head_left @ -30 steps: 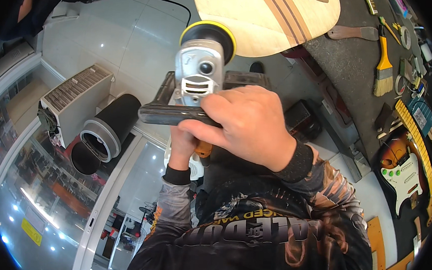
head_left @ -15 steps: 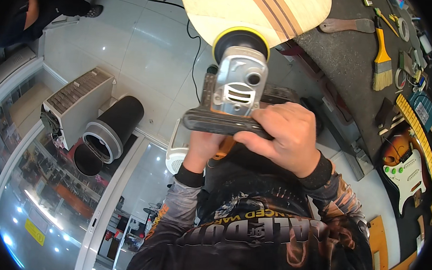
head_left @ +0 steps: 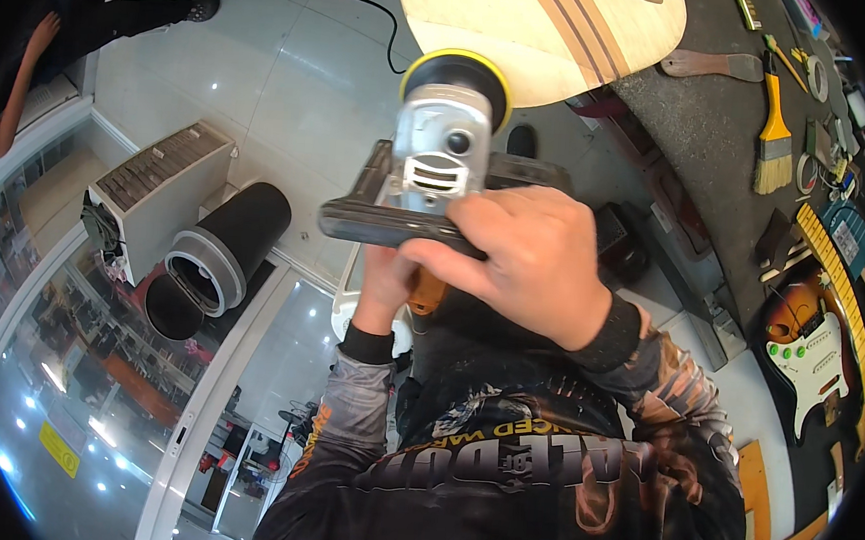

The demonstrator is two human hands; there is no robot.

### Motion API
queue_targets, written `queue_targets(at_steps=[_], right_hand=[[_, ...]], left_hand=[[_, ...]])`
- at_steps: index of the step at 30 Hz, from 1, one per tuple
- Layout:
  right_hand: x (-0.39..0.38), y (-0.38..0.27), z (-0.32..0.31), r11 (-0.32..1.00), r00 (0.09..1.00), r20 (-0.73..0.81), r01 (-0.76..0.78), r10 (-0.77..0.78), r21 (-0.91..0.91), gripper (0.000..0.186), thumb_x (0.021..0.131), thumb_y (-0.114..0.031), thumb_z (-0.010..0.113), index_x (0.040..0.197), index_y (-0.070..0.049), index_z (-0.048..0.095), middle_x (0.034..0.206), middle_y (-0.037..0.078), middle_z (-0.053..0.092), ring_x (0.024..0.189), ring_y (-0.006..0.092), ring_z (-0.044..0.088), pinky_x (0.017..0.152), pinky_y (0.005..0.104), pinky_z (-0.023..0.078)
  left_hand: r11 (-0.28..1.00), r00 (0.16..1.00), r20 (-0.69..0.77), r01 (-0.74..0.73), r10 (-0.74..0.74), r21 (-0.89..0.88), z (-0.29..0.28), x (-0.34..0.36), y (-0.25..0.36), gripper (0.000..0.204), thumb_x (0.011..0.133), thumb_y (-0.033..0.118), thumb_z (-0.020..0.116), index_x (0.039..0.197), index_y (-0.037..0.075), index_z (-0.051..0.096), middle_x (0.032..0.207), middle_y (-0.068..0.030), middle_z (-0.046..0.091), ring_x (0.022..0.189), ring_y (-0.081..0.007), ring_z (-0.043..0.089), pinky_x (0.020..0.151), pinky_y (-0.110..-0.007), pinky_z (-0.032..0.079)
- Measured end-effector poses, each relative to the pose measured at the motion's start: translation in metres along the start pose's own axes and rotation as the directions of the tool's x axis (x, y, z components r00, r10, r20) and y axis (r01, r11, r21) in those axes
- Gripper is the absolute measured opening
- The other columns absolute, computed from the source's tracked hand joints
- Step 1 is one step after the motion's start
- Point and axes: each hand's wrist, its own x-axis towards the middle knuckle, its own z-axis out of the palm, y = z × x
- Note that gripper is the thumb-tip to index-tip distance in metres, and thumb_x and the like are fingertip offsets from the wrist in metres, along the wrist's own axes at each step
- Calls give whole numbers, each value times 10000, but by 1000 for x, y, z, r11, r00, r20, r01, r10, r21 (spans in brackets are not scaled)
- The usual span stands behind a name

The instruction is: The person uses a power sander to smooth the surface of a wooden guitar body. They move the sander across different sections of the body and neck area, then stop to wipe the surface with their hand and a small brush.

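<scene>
Overhead, we see our right hand (head_left: 534,247) gripping the black handle (head_left: 385,225) of a power tool (head_left: 447,136), its thumb along the near side and its fingers bent over the top. Our left hand (head_left: 381,289) is below the handle, beside the tool's orange section (head_left: 428,295); its fingers are hidden, so we cannot tell how they close. The tool is in front of our torso, its silver head pointing away from us and ending in a dark round disc with a yellow rim (head_left: 507,78). Just beyond, the disc overlaps our view of a pale wooden piece (head_left: 469,32) with brown stripes, which juts past the edge of the dark desk (head_left: 697,138); whether the two touch, we cannot tell. To our right on the desk lie a wooden-handled blade (head_left: 713,66), a yellow-handled paintbrush (head_left: 779,119) and, nearer us, a sunburst guitar body (head_left: 785,320) with a white plate, beside a fretted neck (head_left: 837,288). To our left, on the tiled floor (head_left: 315,81), a black cylinder with a grey rim (head_left: 250,222) is beside a white box-shaped unit (head_left: 183,180). Farther off, at the upper left, a second person's leg (head_left: 149,24) reaches into view.
</scene>
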Motion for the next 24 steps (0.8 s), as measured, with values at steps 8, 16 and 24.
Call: queue_targets(at_steps=[8, 16, 24], right_hand=[[22, -8, 16, 998, 998, -15, 68, -68, -8, 521, 897, -498, 900, 694, -125, 597, 609, 48, 615, 561, 279, 654, 552, 409, 509], [-4, 0, -4, 1000, 1000, 20, 3, -3, -18, 514, 905, -482, 894, 692, -134, 582, 625, 47, 610, 571, 269, 657, 547, 403, 500], [-11, 1, -18, 999, 997, 78, -22, 23, -24, 441, 872, -443, 933, 810, -94, 672, 665, 72, 647, 592, 289, 674, 564, 402, 513]], left_hand=[[951, 926, 348, -34, 146, -308, -60, 14, -15, 804, 989, 700, 811, 1318, -21, 672, 1275, -73, 741, 1165, -171, 713, 1014, -388, 595], [965, 994, -14, 99, -106, -243, 7, -4, 8, 717, 993, 415, 901, 1479, -3, 581, 1327, -72, 741, 1202, -168, 706, 1052, -367, 580], [946, 989, -1, 143, -150, -291, 18, -2, 11, 541, 974, 207, 854, 1409, -11, 616, 1252, -68, 769, 1154, -181, 730, 1033, -372, 589]])
